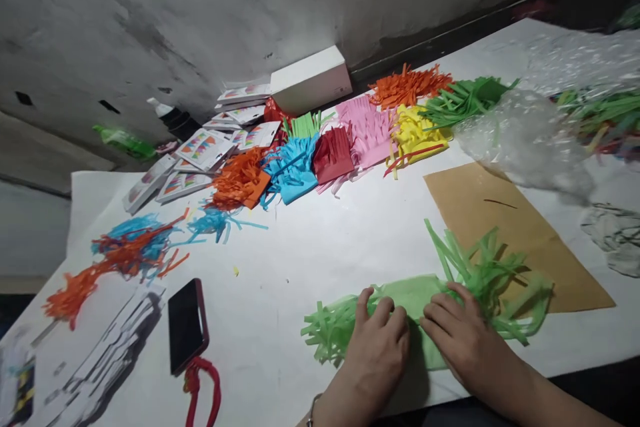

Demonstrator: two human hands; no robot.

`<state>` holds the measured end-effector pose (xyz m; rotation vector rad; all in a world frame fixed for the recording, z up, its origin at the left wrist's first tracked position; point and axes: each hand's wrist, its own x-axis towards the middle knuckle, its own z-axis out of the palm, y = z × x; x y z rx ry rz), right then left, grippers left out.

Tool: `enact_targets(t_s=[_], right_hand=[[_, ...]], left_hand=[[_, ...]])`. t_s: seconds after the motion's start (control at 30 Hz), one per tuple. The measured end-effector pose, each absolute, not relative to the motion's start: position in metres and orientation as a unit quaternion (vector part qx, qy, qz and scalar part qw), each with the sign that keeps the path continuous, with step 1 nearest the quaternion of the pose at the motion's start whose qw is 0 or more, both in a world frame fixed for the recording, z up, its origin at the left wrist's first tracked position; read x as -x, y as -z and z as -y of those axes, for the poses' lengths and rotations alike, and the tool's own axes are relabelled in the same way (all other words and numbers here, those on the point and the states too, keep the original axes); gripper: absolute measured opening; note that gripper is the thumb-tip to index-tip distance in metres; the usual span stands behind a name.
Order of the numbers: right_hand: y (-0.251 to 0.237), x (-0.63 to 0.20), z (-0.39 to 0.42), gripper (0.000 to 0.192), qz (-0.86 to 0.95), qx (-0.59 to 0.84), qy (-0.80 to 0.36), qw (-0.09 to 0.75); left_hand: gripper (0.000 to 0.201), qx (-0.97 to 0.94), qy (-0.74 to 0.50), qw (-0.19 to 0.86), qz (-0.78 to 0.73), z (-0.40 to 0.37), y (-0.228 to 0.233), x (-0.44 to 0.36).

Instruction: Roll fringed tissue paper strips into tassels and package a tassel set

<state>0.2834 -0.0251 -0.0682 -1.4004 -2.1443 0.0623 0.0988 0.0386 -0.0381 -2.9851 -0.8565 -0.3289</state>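
A light green sheet of tissue paper [413,292], cut into fringes at both ends, lies on the white table near its front edge. My left hand [377,347] grips its left part with bent fingers, beside the left fringe [330,330]. On the right part, my right hand [463,330] has its fingers curled onto the paper; the thumbs and some fingertips are hidden. The loose right-hand strips [495,273] spread over a brown paper sheet [560,253].
Fringed paper bundles, including a blue one [295,167] and a pink one [367,133], line the back. Behind them stands a white box [313,80]. Picture-printed packs [205,147], a phone [186,327] and stacked white cards [100,353] lie left; clear plastic [525,140] lies right.
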Motion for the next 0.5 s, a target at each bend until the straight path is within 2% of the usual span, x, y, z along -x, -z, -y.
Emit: enact_targets(t_s=[0.13,0.23,0.3,0.37,0.5], right_hand=[[0.07,-0.276,0.015,0.016,0.824,0.508,0.048,0.244],[0.068,-0.272,0.002,0.02,0.814,0.505,0.082,0.274],[0.063,-0.271,-0.007,0.02,0.795,0.514,0.098,0.306],[0.053,-0.274,-0.016,0.022,0.766,0.53,0.109,0.346],[0.02,-0.319,-0.027,0.02,0.661,0.589,0.167,0.434]], left_hand=[[0.032,0.948,0.186,0.011,0.258,-0.047,0.039,-0.103],[0.031,0.942,0.25,0.008,0.221,-0.043,0.048,-0.103],[0.022,0.942,0.284,-0.009,0.18,-0.037,0.061,-0.101],[0.014,0.941,0.27,-0.024,0.201,-0.033,0.078,-0.097],[0.05,0.932,0.203,-0.022,0.301,-0.036,0.093,-0.087]])
